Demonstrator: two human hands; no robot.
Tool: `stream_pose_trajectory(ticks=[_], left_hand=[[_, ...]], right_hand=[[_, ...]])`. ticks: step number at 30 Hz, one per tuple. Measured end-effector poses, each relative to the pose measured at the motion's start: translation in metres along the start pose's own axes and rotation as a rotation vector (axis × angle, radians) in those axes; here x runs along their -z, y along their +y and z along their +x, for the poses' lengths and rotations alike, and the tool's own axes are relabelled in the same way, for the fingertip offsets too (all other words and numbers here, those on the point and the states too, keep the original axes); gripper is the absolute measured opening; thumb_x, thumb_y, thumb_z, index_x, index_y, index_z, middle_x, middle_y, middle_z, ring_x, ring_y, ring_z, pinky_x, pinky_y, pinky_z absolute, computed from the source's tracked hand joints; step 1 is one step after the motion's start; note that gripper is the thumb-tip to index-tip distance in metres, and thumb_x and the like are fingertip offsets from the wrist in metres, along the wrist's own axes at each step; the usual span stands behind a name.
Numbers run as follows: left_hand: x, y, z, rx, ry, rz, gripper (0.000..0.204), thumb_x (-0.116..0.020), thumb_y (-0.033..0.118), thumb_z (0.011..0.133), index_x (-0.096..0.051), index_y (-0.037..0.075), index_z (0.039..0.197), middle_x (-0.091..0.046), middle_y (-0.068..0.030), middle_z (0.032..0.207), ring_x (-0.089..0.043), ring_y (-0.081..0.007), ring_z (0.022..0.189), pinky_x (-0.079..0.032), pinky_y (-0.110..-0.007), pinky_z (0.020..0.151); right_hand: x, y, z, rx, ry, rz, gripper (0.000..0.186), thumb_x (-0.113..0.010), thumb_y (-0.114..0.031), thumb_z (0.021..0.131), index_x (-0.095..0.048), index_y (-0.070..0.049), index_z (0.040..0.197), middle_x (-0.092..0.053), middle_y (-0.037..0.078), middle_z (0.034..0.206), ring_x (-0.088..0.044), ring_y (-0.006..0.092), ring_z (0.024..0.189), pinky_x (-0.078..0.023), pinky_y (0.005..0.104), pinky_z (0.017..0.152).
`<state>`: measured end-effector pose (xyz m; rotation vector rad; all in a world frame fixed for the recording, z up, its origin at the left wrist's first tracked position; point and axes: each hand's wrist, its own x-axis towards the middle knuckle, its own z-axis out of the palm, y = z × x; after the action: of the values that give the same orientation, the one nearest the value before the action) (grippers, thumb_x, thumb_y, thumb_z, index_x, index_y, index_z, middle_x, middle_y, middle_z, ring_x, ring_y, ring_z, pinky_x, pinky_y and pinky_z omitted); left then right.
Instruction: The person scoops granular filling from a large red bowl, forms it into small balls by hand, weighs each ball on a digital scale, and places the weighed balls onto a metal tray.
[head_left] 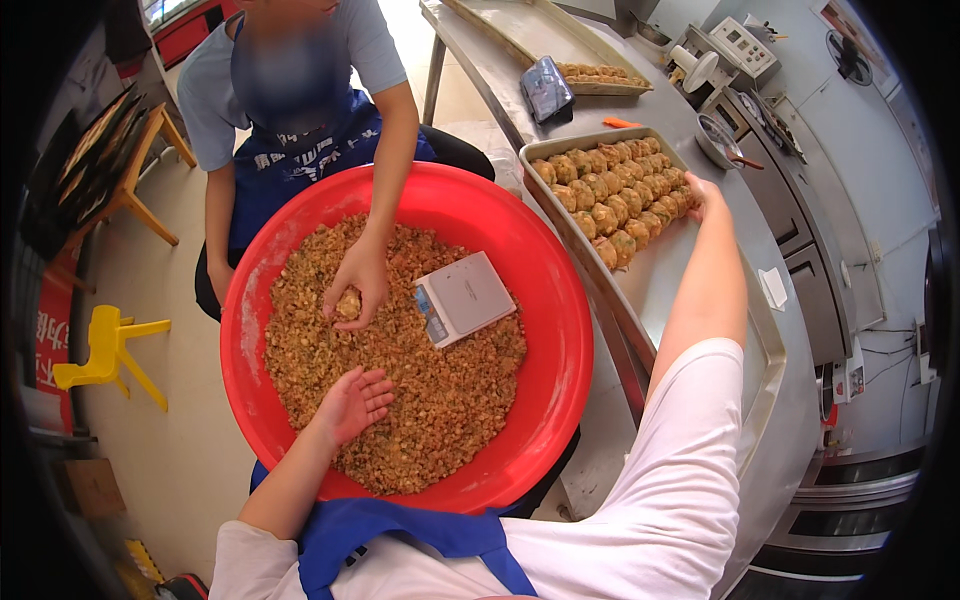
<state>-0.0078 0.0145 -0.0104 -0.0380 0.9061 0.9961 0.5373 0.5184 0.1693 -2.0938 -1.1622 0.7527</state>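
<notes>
A large red basin (560,330) holds a mass of crumbly brown filling (400,460). Over its near left part is my left hand (356,404), palm up with fingers apart and nothing in it. My right hand (704,196) reaches to the right end of the rows of shaped balls (610,195) on a metal tray (690,265); its fingers curve about a ball at the row's end, partly hidden. A grey and white digital scale (466,297) rests on the filling. Across the basin, a co-worker's hand (362,280) holds a lump of filling (348,303).
A steel table (790,400) bears the tray, a wrapped dark device (547,90), an orange tool (621,123), a bowl (716,142) and another tray (600,85) with balls. A yellow stool (105,350) stands left. The co-worker (300,150) sits opposite.
</notes>
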Motion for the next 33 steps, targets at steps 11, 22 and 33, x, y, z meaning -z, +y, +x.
stream_pose_trajectory(ticks=[11, 22, 33], left_hand=[[0.002, -0.003, 0.010, -0.016, 0.004, 0.088, 0.045, -0.051, 0.041, 0.096, -0.051, 0.008, 0.127, -0.061, -0.0076, 0.115, -0.060, -0.0206, 0.099, -0.048, -0.035, 0.083], [-0.005, -0.007, -0.009, -0.018, -0.038, 0.052, 0.037, -0.043, 0.036, 0.100, -0.055, 0.008, 0.122, -0.063, -0.0045, 0.106, -0.060, -0.0189, 0.094, -0.047, -0.033, 0.080], [-0.002, 0.000, -0.013, -0.074, 0.031, -0.008, 0.032, -0.045, 0.035, 0.100, -0.057, 0.010, 0.116, -0.063, -0.0026, 0.102, -0.059, -0.0174, 0.091, -0.046, -0.032, 0.080]], right_hand=[[0.015, -0.008, -0.013, 0.140, 0.084, -0.085, 0.057, -0.050, -0.046, 0.094, -0.046, -0.005, 0.134, -0.056, 0.014, 0.130, -0.061, 0.0285, 0.106, -0.052, 0.0408, 0.084], [-0.029, -0.009, -0.285, 0.668, -0.163, -0.514, 0.038, -0.061, -0.028, 0.089, -0.059, -0.004, 0.119, -0.069, 0.014, 0.099, -0.066, 0.0230, 0.085, -0.051, 0.0351, 0.076], [-0.038, 0.016, -0.246, 0.361, -0.289, 0.102, 0.028, -0.053, -0.008, 0.087, -0.061, -0.005, 0.113, -0.059, 0.003, 0.086, -0.051, 0.0091, 0.063, -0.044, 0.0239, 0.057]])
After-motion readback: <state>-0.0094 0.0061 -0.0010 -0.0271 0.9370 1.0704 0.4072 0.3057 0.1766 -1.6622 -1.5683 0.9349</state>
